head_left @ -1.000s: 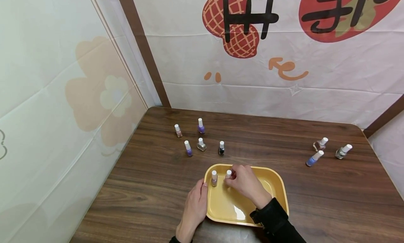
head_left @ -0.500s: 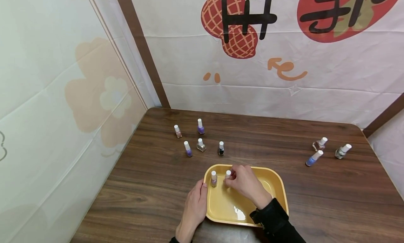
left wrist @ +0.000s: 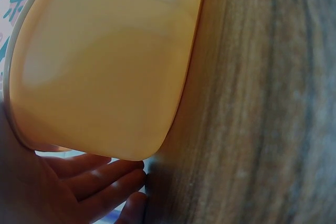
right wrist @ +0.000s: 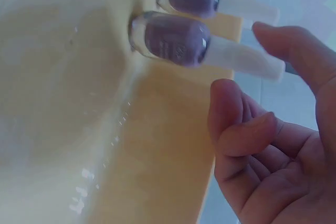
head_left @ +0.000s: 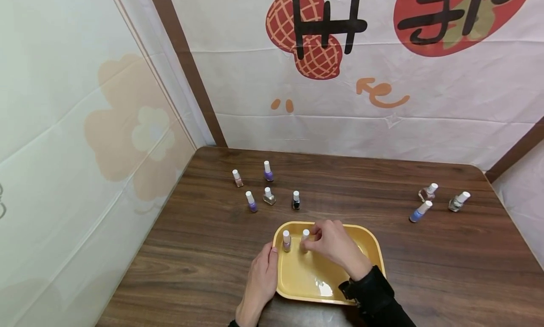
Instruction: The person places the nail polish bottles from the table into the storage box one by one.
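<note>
Two mauve nail polish bottles with white caps stand side by side in the yellow tray [head_left: 312, 294], near its far left corner. My right hand [head_left: 335, 244] is beside the right-hand nail polish bottle [right wrist: 176, 40]; the right wrist view shows thumb and forefinger spread apart around its cap, with a gap on each side. The other nail polish bottle [head_left: 286, 241] stands just to the left, against the tray's wall. My left hand [head_left: 262, 272] holds the tray's left side, its thumb at the rim and its fingers [left wrist: 105, 182] along the outer wall.
Behind the tray at the left stand several nail polish bottles, among them a black one [head_left: 296, 200] and a purple one [head_left: 268, 171]. A blue bottle [head_left: 420, 212] and two others are grouped at the right. Printed cloth [head_left: 255, 72] hangs behind the wooden table [head_left: 182, 251].
My right thumb and fingers have drawn slightly away from the right-hand nail polish bottle, letting it go, and more of it shows. My left hand stays on the tray. The head view has shifted slightly.
</note>
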{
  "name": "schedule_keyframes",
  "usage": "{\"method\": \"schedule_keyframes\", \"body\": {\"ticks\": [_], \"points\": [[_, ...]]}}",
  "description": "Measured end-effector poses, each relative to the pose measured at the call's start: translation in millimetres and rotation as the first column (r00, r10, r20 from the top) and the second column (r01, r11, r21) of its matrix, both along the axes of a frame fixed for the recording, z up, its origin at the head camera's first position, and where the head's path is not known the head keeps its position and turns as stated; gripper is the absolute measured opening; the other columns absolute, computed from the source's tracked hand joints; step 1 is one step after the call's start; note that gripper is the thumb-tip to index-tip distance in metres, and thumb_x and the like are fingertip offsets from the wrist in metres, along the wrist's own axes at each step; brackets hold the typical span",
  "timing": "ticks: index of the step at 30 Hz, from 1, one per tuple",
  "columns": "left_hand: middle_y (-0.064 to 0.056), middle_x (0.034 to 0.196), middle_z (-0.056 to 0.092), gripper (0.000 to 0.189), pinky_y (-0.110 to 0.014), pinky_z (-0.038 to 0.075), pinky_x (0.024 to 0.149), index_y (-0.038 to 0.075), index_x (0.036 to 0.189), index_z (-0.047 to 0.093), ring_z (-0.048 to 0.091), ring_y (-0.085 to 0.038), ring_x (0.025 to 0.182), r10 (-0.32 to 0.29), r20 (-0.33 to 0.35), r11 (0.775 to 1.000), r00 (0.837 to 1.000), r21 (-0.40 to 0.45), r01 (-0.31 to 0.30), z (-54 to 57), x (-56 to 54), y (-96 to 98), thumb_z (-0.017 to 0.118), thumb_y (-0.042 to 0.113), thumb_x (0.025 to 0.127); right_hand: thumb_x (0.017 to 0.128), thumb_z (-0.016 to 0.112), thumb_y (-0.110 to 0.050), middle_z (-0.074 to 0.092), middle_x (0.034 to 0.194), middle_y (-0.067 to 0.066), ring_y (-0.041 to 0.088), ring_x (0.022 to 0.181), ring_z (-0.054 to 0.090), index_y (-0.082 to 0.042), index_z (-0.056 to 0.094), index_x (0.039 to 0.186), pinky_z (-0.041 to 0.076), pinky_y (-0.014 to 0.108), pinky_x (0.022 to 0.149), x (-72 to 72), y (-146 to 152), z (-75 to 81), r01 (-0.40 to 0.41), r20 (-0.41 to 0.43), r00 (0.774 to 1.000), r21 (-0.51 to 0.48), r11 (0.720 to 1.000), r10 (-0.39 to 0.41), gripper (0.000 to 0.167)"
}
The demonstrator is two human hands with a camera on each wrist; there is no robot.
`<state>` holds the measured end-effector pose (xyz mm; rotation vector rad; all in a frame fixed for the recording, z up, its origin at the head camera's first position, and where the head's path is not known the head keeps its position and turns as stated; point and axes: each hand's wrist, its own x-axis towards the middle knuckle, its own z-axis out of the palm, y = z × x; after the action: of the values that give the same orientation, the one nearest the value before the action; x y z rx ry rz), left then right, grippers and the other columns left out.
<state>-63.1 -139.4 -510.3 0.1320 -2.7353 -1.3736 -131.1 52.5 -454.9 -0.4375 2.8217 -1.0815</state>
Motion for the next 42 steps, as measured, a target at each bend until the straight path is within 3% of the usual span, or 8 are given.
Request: {"method": "schedule_keyframes", "body": {"ticks": [6, 15, 19, 24, 32, 37, 42], "points": [[-0.009, 0.112, 0.069, 0.033, -0.042, 0.051, 0.088, 0.008, 0.123, 0.061, 0.065, -0.022, 0.103, 0.013, -0.006, 1.0, 1.0, 0.0, -0.013, -0.2, 0.4, 1.7, 0.038, 0.024, 0.104, 0.079, 0.078, -0.036, 0.061, 0.068, -0.003, 0.007, 0.059, 0.05, -0.008, 0.07, 0.083, 0.041, 0.022, 0.057, 0.4, 10.4, 11.5, 0.062, 0.049, 0.997, -0.004, 0.998, -0.062, 0.029], [-0.008, 0.108, 0.069, 0.031, -0.043, 0.051, 0.086, 0.009, 0.119, 0.062, 0.065, -0.021, 0.1, 0.039, -0.026, 0.999, 0.999, -0.018, -0.04, -2.4, 1.8, 3.3, 0.04, 0.023, 0.104, 0.088, 0.07, -0.03, 0.063, 0.071, -0.005, 0.005, 0.061, 0.051, -0.012, 0.071, 0.086, 0.041, 0.022, 0.059, -2.7, 37.3, 27.2, 0.101, -0.078, 0.992, -0.033, 0.994, -0.104, 0.018], [-0.008, 0.109, 0.069, 0.032, -0.044, 0.05, 0.087, 0.009, 0.12, 0.062, 0.065, -0.022, 0.102, 0.043, -0.013, 0.999, 0.999, -0.015, -0.043, -2.8, 1.8, 2.4, 0.038, 0.025, 0.105, 0.09, 0.068, -0.03, 0.063, 0.071, -0.004, 0.005, 0.061, 0.051, -0.011, 0.07, 0.088, 0.041, 0.023, 0.057, -4.3, 52.2, 30.7, 0.115, -0.174, 0.977, -0.073, 0.991, -0.126, 0.019], [-0.009, 0.112, 0.069, 0.034, -0.045, 0.05, 0.089, 0.009, 0.123, 0.061, 0.064, -0.023, 0.105, 0.042, 0.009, 0.999, 0.999, -0.01, -0.042, -2.0, 0.5, 0.4, 0.038, 0.027, 0.105, 0.092, 0.065, -0.031, 0.061, 0.072, -0.003, 0.006, 0.063, 0.05, -0.011, 0.067, 0.092, 0.04, 0.028, 0.057, -5.4, 70.7, 32.5, 0.17, -0.307, 0.928, -0.158, 0.973, -0.212, 0.02], [-0.009, 0.112, 0.069, 0.037, -0.045, 0.05, 0.09, 0.008, 0.124, 0.06, 0.064, -0.023, 0.105, 0.022, 0.009, 1.0, 1.0, -0.01, -0.022, -1.4, -1.7, 0.6, 0.036, 0.029, 0.105, 0.09, 0.068, -0.016, 0.065, 0.076, 0.004, 0.009, 0.065, 0.055, -0.004, 0.069, 0.097, 0.042, 0.017, 0.06, -11.8, 99.0, 32.4, 0.337, -0.359, 0.849, -0.194, 0.921, -0.387, 0.014], [-0.009, 0.111, 0.069, 0.036, -0.045, 0.05, 0.089, 0.008, 0.123, 0.06, 0.065, -0.024, 0.104, 0.025, 0.008, 1.0, 1.0, -0.018, -0.025, -1.5, -1.4, 2.2, 0.036, 0.028, 0.105, 0.089, 0.069, -0.017, 0.067, 0.08, 0.008, 0.001, 0.067, 0.051, -0.004, 0.069, 0.1, 0.038, 0.01, 0.061, -11.9, 119.5, 29.0, 0.451, -0.341, 0.796, -0.215, 0.866, -0.5, 0.017], [-0.009, 0.112, 0.069, 0.034, -0.046, 0.049, 0.091, 0.009, 0.123, 0.061, 0.064, -0.025, 0.107, 0.025, 0.008, 1.0, 1.0, -0.019, -0.025, -1.3, -1.8, 3.2, 0.037, 0.026, 0.105, 0.089, 0.067, -0.017, 0.067, 0.086, 0.01, -0.008, 0.068, 0.046, -0.003, 0.069, 0.103, 0.035, 0.009, 0.061, -8.9, 144.4, 25.5, 0.557, -0.341, 0.711, -0.261, 0.788, -0.615, 0.02]]}}
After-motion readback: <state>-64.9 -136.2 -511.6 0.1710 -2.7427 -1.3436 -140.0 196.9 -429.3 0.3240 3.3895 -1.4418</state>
